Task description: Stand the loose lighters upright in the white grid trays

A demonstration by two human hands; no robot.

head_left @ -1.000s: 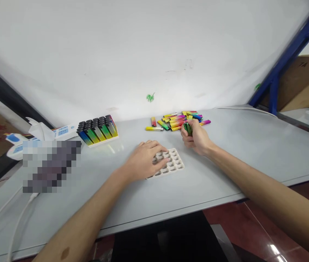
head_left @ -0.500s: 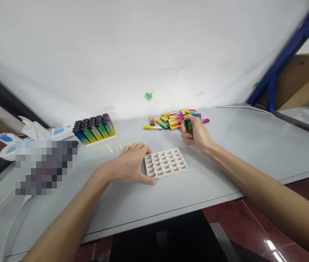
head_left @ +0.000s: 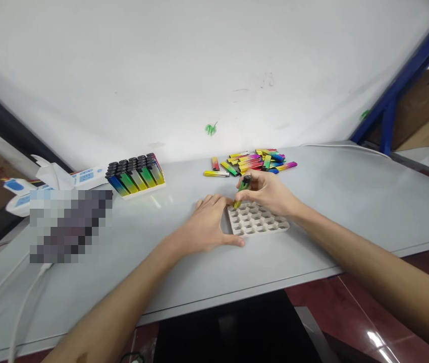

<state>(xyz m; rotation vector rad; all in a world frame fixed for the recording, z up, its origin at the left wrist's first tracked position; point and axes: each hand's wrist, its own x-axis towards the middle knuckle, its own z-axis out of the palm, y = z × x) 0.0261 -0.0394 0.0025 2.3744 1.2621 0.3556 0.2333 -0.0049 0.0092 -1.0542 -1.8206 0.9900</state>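
A white plastic tray (head_left: 257,233) with rows of oval holes lies on the table. Across its left end my left hand (head_left: 209,224) grips it, fingers at the far corner and thumb along the near edge. My right hand (head_left: 269,190) pinches a green-and-yellow lighter (head_left: 244,189), black top up and slightly tilted. Its lower end is at the tray's far left corner hole; whether it has entered the hole I cannot tell. Behind the tray lies a loose pile of shiny coloured lighters (head_left: 250,162).
To the left, a tray filled with upright lighters (head_left: 137,176) stands near the wall. Beyond it are power strips (head_left: 88,177) and a blurred-out dark object (head_left: 76,222) with a white cable (head_left: 25,297). A blue metal frame (head_left: 388,121) and cardboard boxes (head_left: 422,111) stand at right.
My right hand has brought the lighter from the pile toward me and left, to the tray's far left corner. My left hand and the tray have shifted right in view.
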